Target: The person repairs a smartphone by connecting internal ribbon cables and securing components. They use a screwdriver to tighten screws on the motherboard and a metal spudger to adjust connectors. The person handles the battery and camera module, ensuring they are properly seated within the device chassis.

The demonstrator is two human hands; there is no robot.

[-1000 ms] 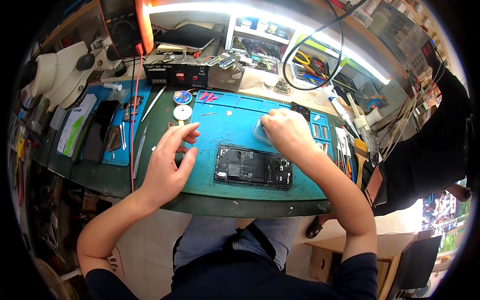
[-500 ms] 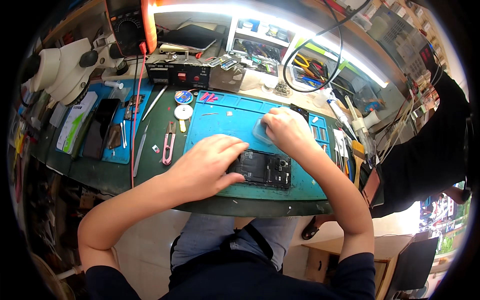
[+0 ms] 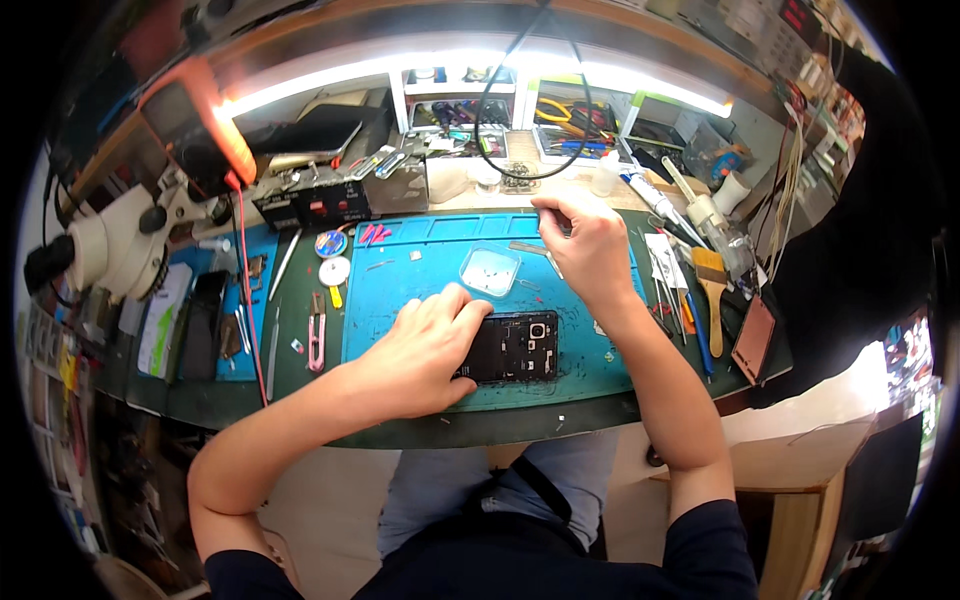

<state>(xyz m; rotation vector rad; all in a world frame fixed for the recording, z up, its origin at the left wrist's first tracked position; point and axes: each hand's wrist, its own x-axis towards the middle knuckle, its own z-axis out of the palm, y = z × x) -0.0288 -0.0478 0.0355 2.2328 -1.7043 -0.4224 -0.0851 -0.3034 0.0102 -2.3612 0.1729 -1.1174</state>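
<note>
My left hand (image 3: 430, 355) grips the left end of a black phone (image 3: 520, 345) lying on the blue mat (image 3: 390, 300), its back cover off and inner parts showing. My right hand (image 3: 585, 250) is raised at the upper right of the mat, fingers curled toward the thumb; whatever is between them is hidden. A flat metal tool (image 3: 528, 248) lies partly behind it. Above the phone sits a small clear plastic container (image 3: 465, 270) with tiny bits inside.
At left are a microscope (image 3: 100, 255), pink snips (image 3: 317, 335) and another phone (image 3: 200, 325). A brush (image 3: 712, 300) and tools crowd the right. A black cable loop (image 3: 530, 170) hangs above. A dark-clothed person (image 3: 860, 250) stands at far right.
My left hand has moved down and right onto the phone. My right hand has left the clear container and moved up and right. The view has shifted.
</note>
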